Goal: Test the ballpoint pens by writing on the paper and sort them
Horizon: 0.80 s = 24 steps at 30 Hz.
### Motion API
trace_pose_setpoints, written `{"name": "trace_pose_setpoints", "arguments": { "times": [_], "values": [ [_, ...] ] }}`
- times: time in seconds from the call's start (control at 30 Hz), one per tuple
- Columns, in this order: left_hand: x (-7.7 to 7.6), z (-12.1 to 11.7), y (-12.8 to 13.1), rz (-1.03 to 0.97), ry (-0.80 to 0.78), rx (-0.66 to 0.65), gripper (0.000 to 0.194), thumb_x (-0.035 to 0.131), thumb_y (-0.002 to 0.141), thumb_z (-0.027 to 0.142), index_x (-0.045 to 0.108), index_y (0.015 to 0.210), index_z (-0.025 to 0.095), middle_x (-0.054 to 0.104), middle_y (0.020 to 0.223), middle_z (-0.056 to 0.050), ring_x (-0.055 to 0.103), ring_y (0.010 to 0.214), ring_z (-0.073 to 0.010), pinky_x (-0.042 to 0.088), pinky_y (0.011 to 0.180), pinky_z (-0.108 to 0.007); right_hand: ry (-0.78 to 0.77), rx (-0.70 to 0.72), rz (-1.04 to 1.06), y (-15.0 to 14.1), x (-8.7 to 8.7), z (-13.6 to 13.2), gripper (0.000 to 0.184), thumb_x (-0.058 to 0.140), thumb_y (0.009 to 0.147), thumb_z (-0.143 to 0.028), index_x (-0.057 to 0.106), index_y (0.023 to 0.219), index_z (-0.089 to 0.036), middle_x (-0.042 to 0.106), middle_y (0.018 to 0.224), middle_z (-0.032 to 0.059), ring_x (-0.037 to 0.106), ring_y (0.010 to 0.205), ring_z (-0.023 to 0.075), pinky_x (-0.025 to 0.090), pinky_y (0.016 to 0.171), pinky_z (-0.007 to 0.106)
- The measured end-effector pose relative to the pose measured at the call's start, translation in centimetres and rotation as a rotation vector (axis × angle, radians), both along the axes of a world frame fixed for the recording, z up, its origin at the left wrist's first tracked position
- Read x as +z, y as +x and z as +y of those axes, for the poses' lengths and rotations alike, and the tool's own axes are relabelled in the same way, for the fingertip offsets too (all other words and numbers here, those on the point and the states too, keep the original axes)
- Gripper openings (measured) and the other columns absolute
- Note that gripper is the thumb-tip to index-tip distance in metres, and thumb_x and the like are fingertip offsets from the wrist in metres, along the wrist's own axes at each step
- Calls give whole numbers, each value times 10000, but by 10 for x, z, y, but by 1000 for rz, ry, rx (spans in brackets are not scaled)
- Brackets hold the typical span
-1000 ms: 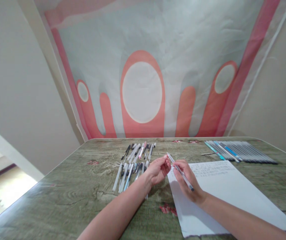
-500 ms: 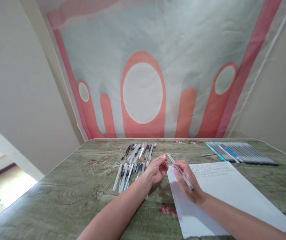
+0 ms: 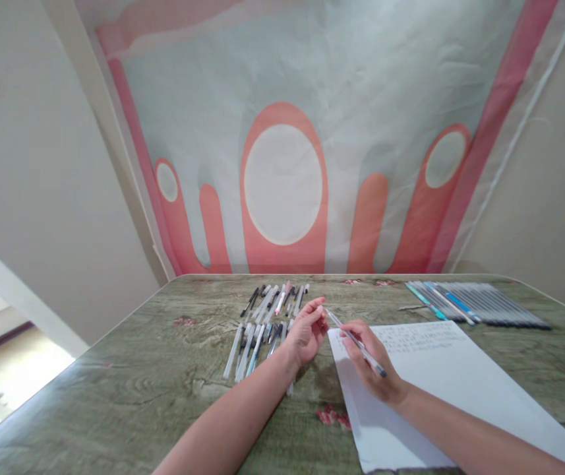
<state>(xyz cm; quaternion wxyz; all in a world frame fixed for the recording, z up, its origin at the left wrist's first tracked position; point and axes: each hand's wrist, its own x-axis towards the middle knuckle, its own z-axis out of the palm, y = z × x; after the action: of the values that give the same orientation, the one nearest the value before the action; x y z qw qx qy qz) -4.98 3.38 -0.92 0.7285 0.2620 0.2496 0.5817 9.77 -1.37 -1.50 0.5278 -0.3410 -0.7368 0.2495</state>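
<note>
A slim clear pen (image 3: 364, 351) with a dark end is held in my right hand (image 3: 372, 359), its tip pointing up and left. The right hand is closed around the barrel, above the left edge of a white sheet of paper (image 3: 440, 402) with rows of handwriting near its top. My left hand (image 3: 306, 333) is by the pen tip, its fingers curled and thumb and forefinger close together. Whatever may be between them is too small to make out. Behind and beside the left hand lie a near row of pens (image 3: 250, 349) and a far row of pens (image 3: 267, 302).
On the right of the wood-patterned table (image 3: 138, 382) many clear pens (image 3: 504, 307) lie side by side, with blue and teal ones (image 3: 453, 302) at their left. A wall covering with pink shapes (image 3: 282, 257) rises behind the table's far edge.
My left hand has drawn slightly left, away from the pen tip, and its forefinger has lifted. The right hand keeps its hold on the pen, nearly unmoved.
</note>
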Motion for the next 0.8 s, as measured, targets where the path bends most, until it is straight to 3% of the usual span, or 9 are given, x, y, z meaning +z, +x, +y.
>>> {"name": "trace_pose_setpoints", "arguments": {
  "times": [0.23, 0.8],
  "values": [
    [-3, 2, -1, 130, 106, 66, 333, 693, 662, 271, 542, 942, 173, 476, 643, 51, 445, 558, -41, 354, 588, -176, 8, 27, -17, 2, -4, 2, 188, 403, 861, -239, 484, 1028, -214, 517, 890, 34, 512, 812, 163, 419, 731, 299],
    [-3, 1, 1, 263, 226, 84, 289, 657, 691, 281, 541, 931, 171, 464, 671, 47, 415, 580, -51, 316, 602, -179, 5, 33, -43, 2, -1, 2, 181, 395, 869, -242, 480, 1027, -215, 511, 891, 36, 505, 811, 163, 411, 729, 307]
  ]
}}
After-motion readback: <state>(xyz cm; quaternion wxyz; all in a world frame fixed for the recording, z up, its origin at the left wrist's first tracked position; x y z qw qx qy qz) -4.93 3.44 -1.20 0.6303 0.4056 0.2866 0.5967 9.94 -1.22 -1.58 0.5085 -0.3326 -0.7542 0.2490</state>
